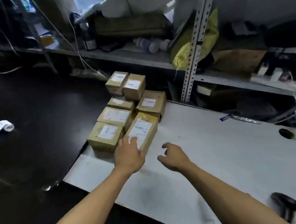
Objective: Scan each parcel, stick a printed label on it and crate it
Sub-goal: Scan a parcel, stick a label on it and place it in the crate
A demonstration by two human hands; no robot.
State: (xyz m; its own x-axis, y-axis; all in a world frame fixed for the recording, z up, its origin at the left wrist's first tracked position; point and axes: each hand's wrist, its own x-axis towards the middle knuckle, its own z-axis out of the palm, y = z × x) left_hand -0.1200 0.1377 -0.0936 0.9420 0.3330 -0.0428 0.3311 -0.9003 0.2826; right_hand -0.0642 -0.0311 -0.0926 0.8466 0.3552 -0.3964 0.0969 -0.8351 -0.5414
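Parcel (142, 131) (nearest of the stack) touched by left hand (130, 152), fingers extended; right hand (173, 156) loose, empty; pick-up judged next, then scan.

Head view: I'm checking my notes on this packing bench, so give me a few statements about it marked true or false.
1. The left hand rests on the nearest parcel. True.
2. The right hand holds the scanner. False: it holds nothing, fingers loosely curled above the white table; the scanner lies near the right forearm.
3. The parcels have no labels. False: each visible top carries a white label.
4. A strip of labels lies on the dark surface to the left. True.
5. A parcel sits in a crate. False: no crate is in view.
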